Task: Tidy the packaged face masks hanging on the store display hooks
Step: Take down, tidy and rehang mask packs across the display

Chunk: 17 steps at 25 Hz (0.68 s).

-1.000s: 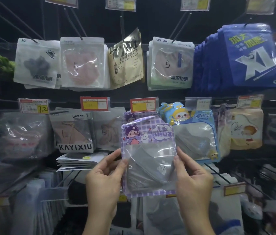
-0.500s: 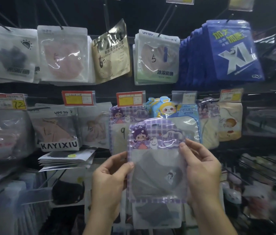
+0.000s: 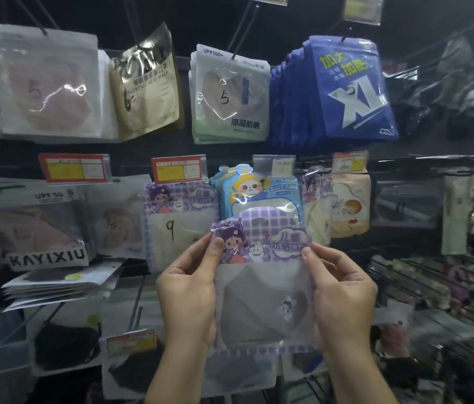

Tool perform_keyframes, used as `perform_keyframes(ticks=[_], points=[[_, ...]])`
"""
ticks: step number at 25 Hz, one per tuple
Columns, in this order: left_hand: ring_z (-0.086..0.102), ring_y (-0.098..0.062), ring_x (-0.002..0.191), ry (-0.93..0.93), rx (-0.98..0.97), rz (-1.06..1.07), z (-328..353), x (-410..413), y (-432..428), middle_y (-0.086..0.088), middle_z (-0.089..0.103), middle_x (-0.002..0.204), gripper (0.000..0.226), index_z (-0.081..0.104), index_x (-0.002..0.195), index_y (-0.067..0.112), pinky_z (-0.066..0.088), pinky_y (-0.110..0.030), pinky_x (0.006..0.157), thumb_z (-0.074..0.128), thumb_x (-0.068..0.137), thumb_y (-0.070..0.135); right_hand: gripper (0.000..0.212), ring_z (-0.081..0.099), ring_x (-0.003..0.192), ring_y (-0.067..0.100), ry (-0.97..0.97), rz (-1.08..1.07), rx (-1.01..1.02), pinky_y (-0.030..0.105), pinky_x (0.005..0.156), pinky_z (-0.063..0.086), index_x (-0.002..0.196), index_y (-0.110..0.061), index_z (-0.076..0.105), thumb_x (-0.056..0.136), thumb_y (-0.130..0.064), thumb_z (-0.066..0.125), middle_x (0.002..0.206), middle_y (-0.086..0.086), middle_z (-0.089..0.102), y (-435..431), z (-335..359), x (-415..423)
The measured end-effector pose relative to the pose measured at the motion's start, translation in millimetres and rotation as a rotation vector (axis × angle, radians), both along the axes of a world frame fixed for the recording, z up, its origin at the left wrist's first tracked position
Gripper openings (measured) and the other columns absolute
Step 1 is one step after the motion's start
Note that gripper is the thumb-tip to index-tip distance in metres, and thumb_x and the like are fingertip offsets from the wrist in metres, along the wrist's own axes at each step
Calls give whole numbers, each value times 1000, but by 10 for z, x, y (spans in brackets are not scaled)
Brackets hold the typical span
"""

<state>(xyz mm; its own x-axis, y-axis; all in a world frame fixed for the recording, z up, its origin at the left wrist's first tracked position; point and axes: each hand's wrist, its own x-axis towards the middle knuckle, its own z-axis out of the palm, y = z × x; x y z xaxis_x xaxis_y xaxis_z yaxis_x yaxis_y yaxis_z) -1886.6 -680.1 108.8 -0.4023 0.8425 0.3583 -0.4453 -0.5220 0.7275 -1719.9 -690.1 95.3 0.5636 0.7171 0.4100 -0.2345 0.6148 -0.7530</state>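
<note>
Our left hand (image 3: 189, 290) pinches the purple mask pack (image 3: 262, 287) at its top left edge & our right hand (image 3: 343, 290) pinches the top right. We hold the pack in front of the blue pack (image 3: 259, 193), mid row of the rack (image 3: 230, 150), w/ the "9" pack (image 3: 177, 225) just left.

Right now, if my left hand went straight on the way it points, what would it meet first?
Probably the hanging purple pack marked 9, above your left hand, which grips the grey mask pack; depth unclear.
</note>
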Motion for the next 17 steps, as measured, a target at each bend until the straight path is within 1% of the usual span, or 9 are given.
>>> perform_keyframes(ticks=[3, 5, 7, 9, 11, 13, 15, 17], points=[[81, -27, 103, -7, 6, -16, 43, 213, 68, -12, 84, 104, 36, 84, 108, 11, 59, -51, 105, 85, 75, 26, 5, 80, 84, 20, 14, -5, 28, 41, 84, 63, 90, -15, 85, 90, -10, 84, 87, 7, 84, 20, 49, 205], [80, -31, 106, -20, -3, -20, 60, 371, 156, -14, 84, 105, 33, 86, 103, 11, 57, -56, 106, 87, 74, 27, 6, 80, 84, 18, 21, -8, 26, 40, 83, 62, 89, -16, 85, 91, -11, 84, 87, 6, 84, 65, 79, 366], [79, -33, 107, -35, -10, -27, 85, 559, 237, -15, 83, 106, 33, 86, 102, 10, 57, -59, 106, 88, 73, 27, 5, 80, 85, 20, 21, -8, 14, 43, 85, 64, 89, -16, 86, 90, -11, 85, 87, 5, 84, 141, 107, 554], [80, -29, 105, -34, -9, -28, 102, 738, 316, -15, 83, 107, 32, 85, 108, 11, 58, -57, 106, 86, 78, 22, 3, 81, 88, 24, 17, -3, 3, 46, 86, 65, 90, -15, 86, 90, -11, 85, 87, 5, 84, 244, 127, 732], [80, -20, 104, -4, -2, 5, 106, 905, 385, -9, 84, 108, 24, 84, 111, 15, 58, -51, 108, 82, 87, 17, 4, 81, 92, 28, 27, 12, -4, 45, 85, 65, 90, -14, 86, 89, -10, 85, 87, 5, 84, 367, 130, 899], [79, -15, 107, 65, 12, 62, 117, 1039, 435, -2, 84, 109, 20, 84, 112, 21, 58, -43, 107, 80, 93, 21, 4, 81, 93, 28, 32, 33, -14, 45, 88, 65, 89, -15, 86, 89, -11, 86, 89, 6, 84, 507, 122, 1039], [78, -5, 105, 170, 37, 159, 145, 1160, 448, 8, 84, 107, 19, 83, 115, 24, 61, -30, 101, 78, 96, 25, 4, 81, 96, 25, 33, 63, -22, 48, 93, 64, 90, -17, 87, 88, -14, 88, 93, 6, 84, 664, 125, 1169], [77, 2, 100, 236, 60, 271, 173, 1278, 459, 15, 83, 105, 24, 83, 119, 21, 61, -19, 94, 80, 96, 26, 6, 81, 98, 24, 22, 85, -38, 50, 96, 63, 92, -22, 88, 87, -18, 89, 95, 4, 84, 823, 149, 1303]])
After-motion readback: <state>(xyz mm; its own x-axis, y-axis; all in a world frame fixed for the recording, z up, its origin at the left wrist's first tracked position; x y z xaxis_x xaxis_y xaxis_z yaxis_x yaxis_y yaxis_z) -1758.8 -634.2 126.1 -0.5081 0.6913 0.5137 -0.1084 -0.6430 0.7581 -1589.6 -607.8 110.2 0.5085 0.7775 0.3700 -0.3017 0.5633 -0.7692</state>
